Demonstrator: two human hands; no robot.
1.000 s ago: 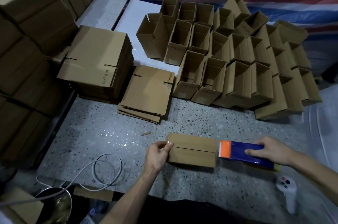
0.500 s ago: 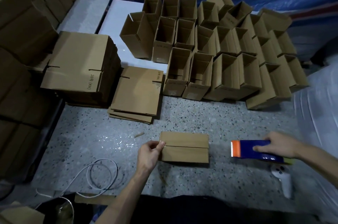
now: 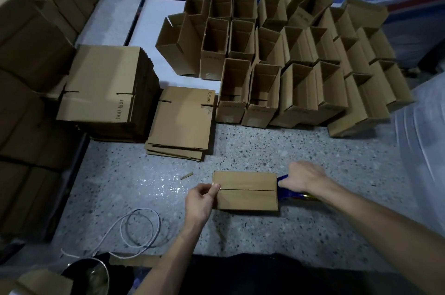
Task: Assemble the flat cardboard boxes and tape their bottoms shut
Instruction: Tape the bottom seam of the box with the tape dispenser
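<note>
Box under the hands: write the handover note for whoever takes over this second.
Left hand pinches the left end of the box at its flap seam; box lies on the floor, closed flaps up.
Right hand grips the blue tape dispenser at the box's right end.
Done: flaps folded shut; many assembled boxes stand open-topped behind.
Tape on the seam: cannot tell.
Left: tape this seam, then assemble the short stack of flat boxes and the tall stack beside it.

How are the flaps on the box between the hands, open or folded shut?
Folded shut. Both flaps of the box lie flat, meeting along a dark seam. Whether tape covers it, cannot tell.
</note>
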